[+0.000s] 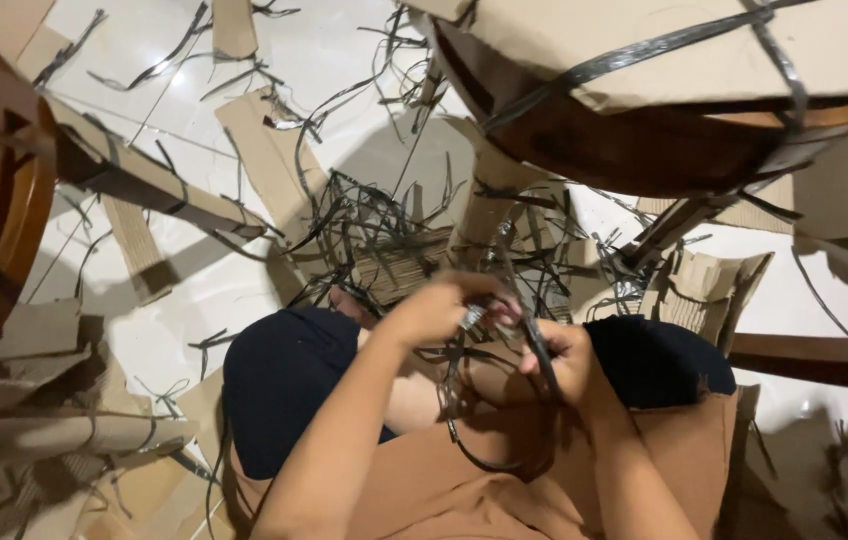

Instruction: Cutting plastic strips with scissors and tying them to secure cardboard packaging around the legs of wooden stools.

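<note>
Two hands: left hand point(441, 308), right hand point(566, 362) gripping black strap point(534, 335) | white tile floor point(344, 50), cardboard scraps point(269, 150)

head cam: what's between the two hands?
A black plastic strap runs between the left hand and the right hand, both gripping it above the lap. A small metal piece shows by the left hand's fingers; the head view is too blurred to identify it.

- A brown cardboard-wrapped package point(704, 60), bound with black plastic straps point(644, 48), is hanging over the floor's top right corner.
- Another strapped cardboard wrapping point(144, 175) is lying toward the left edge.
</note>
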